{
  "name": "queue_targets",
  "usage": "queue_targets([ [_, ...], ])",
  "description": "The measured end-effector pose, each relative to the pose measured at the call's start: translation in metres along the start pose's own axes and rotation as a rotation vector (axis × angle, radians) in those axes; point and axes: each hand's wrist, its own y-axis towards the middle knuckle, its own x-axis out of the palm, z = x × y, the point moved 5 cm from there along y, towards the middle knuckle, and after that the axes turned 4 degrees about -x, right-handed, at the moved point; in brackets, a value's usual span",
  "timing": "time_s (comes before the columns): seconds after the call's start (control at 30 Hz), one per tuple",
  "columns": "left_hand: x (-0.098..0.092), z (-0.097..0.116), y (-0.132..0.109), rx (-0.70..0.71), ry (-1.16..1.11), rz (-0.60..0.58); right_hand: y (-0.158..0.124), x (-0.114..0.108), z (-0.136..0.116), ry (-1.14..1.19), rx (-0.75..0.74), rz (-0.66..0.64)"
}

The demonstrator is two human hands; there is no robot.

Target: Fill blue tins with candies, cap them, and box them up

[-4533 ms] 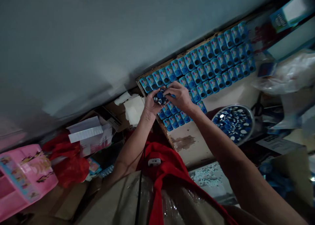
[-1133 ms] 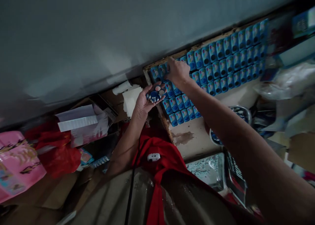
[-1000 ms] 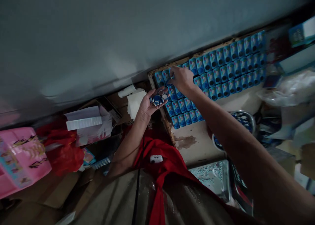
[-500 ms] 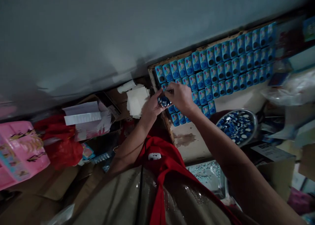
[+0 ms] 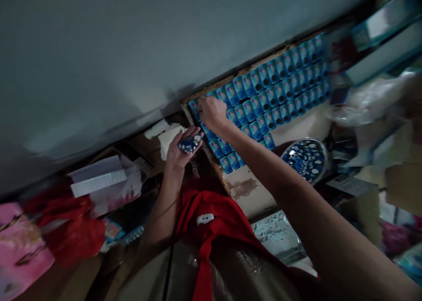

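Observation:
My left hand [image 5: 180,154] is palm up and cupped, holding a small heap of round blue and white discs [image 5: 188,144]. It is beside the left edge of a board [image 5: 245,189] that bears rows of blue cards [image 5: 248,110]. Many of the cards show a dark round spot. My right hand [image 5: 213,112] is over the cards at the board's far left corner, its fingers bent together and pointing down. What its fingertips hold, if anything, is hidden. A metal bowl [image 5: 325,160] full of the same kind of discs stands on the right, beyond my right forearm.
A wall [image 5: 99,63] rises behind the board. White papers [image 5: 166,143] lie left of it, with red plastic [image 5: 70,226] and a pink package [image 5: 21,252] farther left. At the lower right are a clear tray [image 5: 295,252], a carton [image 5: 359,213] and a clear plastic bag [image 5: 365,103].
My hands have come apart. The right has moved from the discs in my left palm to the cards at the far left corner. The left has opened out and drawn leftward; the view has shifted.

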Motion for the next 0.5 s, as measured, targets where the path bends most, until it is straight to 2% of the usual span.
queue_targets([
  [0.13,0.01,0.009,0.005,0.056,0.038,-0.034,0.017,-0.009,-0.003,-0.003,0.024,-0.037],
  [0.3,0.035,0.016,-0.011,0.125,0.066,-0.011,0.02,-0.02,-0.005,0.043,0.037,-0.086],
  [0.4,0.05,0.015,-0.021,0.162,0.068,0.018,0.002,-0.023,0.004,0.149,-0.03,-0.061],
  [0.5,0.064,0.003,-0.023,0.177,0.089,0.012,-0.035,-0.024,0.042,0.35,-0.1,0.096],
])
